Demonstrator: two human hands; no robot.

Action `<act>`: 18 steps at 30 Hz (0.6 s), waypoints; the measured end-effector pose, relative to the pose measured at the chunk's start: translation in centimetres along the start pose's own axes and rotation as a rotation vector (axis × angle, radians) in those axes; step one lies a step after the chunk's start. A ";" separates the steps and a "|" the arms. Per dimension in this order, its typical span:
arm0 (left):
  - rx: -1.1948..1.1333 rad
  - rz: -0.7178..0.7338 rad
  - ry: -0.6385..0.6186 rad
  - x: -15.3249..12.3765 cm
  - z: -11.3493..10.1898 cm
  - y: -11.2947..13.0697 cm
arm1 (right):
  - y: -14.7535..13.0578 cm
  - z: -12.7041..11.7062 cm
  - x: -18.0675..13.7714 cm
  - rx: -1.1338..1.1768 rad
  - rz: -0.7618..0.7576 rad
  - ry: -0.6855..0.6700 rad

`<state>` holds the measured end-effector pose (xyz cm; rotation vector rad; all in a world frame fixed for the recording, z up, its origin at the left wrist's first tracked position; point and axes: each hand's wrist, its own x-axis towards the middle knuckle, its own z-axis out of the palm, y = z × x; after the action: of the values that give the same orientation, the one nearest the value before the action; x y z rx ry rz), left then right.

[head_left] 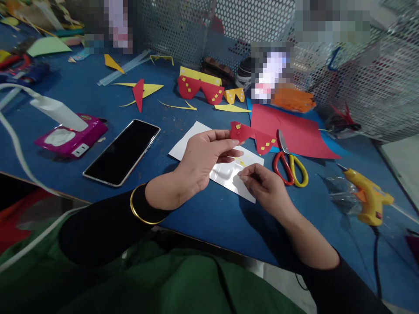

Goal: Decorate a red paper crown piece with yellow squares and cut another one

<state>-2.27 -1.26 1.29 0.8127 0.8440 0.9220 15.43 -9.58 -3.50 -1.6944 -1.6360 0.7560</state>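
Over a white sheet (185,144) on the blue table (196,222), the left hand (201,159) pinches red paper glasses (262,138) by one end, apparently keeping their dotted front uncovered, while the right hand (266,187) presses fingertips together near yellow bits (242,163), any contents indiscernible.

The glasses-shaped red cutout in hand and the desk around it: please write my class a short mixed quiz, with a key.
1. Which hand holds the glasses-shaped red cutout: A left, B right, C both?
2. True or false: the scissors lie nearer the glue gun than the phone.
3. Fill the gap: the sheet between phone and scissors is ____ in colour.
Key: 1. A, the left hand; 2. true; 3. white.
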 end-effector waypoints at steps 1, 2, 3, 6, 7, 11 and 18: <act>0.000 0.000 0.000 0.0 0.0 0.0 | 0.0 0.0 0.0 0.040 0.014 0.007; 0.001 0.000 -0.001 0.0 0.0 0.0 | -0.1 -0.1 0.1 0.093 0.032 0.016; 0.002 0.000 -0.003 0.0 0.0 0.0 | -0.3 -0.1 0.1 0.155 0.051 0.027; 0.001 -0.002 -0.006 0.1 0.0 0.0 | -0.9 -0.2 0.3 0.318 0.105 0.064; -0.001 -0.001 -0.005 0.1 0.0 0.1 | -1.1 -0.2 0.3 0.350 0.114 0.075; -0.010 -0.001 0.008 0.1 -0.1 0.0 | -1.7 -0.1 0.0 0.424 0.107 0.108; 0.009 -0.012 -0.023 0.1 -0.1 -0.5 | -3.3 0.1 -1.2 0.322 0.021 0.243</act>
<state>-2.20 -1.36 0.79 0.8240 0.8331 0.8968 13.27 -10.75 -0.98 -1.5085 -1.2585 0.7462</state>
